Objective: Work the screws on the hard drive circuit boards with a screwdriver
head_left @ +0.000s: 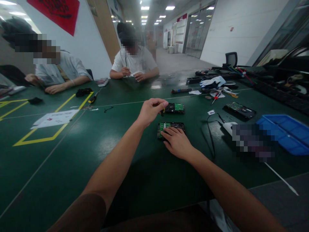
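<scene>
My left hand (151,111) is closed in a pinch, raised over the far side of the nearer hard drive. From its fingertips hangs a small dark tool (162,112) with yellow and red on it, too small to name surely. My right hand (178,141) lies with fingers stretched out across the nearer hard drive (160,126), covering much of its green circuit board. Just beyond is a second hard drive (178,108), board side up, partly behind my left hand.
Another hard drive (240,110) lies to the right, near a blue tray (289,132) and a blurred-out device with a black cable (212,138). Farther back are a red screwdriver (216,96) and gloves (212,82). Two people sit across the table, beyond yellow tape (38,141).
</scene>
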`<state>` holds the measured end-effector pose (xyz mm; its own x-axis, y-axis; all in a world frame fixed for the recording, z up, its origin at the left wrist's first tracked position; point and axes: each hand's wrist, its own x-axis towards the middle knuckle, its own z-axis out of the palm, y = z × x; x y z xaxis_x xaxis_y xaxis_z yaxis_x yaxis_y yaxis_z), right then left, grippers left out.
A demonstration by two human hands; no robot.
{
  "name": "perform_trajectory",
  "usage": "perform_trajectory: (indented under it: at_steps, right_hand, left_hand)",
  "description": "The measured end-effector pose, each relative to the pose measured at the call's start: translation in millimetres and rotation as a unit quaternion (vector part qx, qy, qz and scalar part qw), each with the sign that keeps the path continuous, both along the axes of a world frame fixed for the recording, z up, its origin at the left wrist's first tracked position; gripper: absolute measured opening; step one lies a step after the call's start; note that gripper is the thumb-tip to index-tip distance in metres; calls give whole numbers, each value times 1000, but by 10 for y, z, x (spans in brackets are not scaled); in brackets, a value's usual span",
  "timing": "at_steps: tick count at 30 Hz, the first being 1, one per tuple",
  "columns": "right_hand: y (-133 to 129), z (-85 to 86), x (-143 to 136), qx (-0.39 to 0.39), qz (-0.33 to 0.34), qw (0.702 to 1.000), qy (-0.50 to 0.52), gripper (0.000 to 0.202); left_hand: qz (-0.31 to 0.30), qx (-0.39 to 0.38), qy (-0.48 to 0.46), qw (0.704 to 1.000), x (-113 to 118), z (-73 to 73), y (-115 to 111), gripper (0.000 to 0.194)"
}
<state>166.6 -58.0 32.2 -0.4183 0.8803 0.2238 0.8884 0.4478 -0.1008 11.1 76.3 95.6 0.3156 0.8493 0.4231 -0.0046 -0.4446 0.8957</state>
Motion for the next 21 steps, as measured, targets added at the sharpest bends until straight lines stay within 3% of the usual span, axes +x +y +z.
perform_trajectory:
  at_steps: [15, 21]
  right_hand:
    - [7, -11, 7, -7, -4, 1000, -1, 45]
    - [9, -12, 13, -5, -1, 1000, -3, 45]
  left_hand:
    - [-50, -52, -31, 997, -9, 50, -34, 17]
    - [-9, 3, -1, 1000, -17, 39, -10, 18]
